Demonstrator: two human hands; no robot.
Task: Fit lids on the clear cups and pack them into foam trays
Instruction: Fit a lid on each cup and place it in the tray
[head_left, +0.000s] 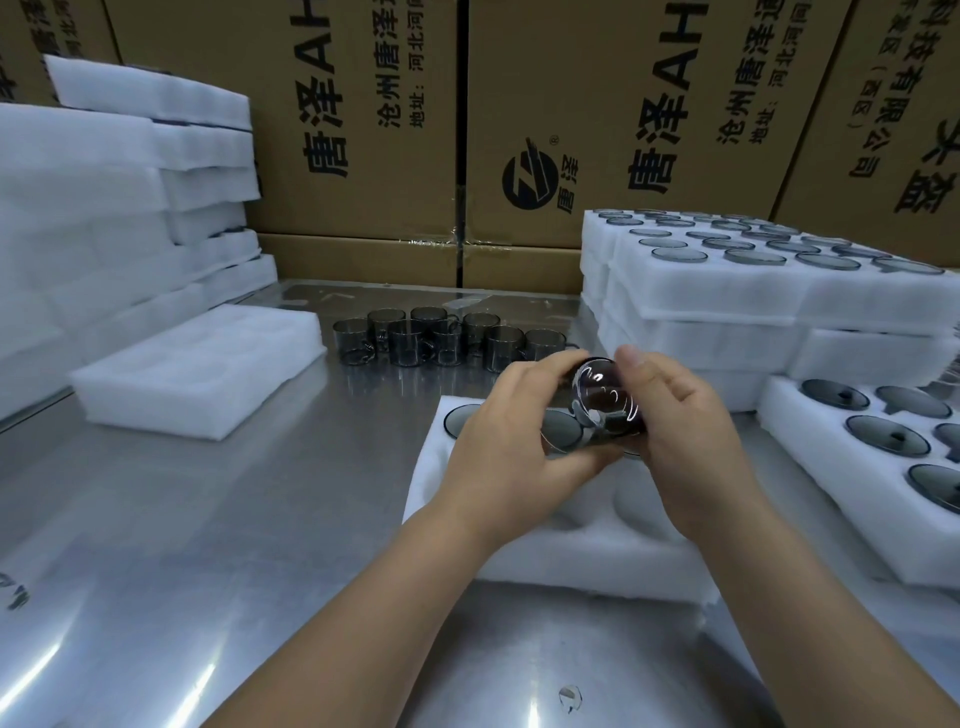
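A smoky clear cup (605, 402) with a handle is tipped on its side between both hands, above a white foam tray (540, 545). My left hand (506, 441) grips it from the left, and my right hand (691, 441) holds it from the right with the thumb over the top. Two lidded cups (560, 430) sit in the tray's far pockets, partly hidden by my hands. Several open cups (415, 340) stand in a group at the back of the steel table. A foam tray of dark lids (883, 431) lies to the right.
An unfilled foam tray (202, 369) lies at the left, with stacked foam trays (104, 208) behind it. Stacked trays with lids (727, 280) rise at the back right. Cardboard boxes (571, 130) wall off the rear of the steel table (208, 519).
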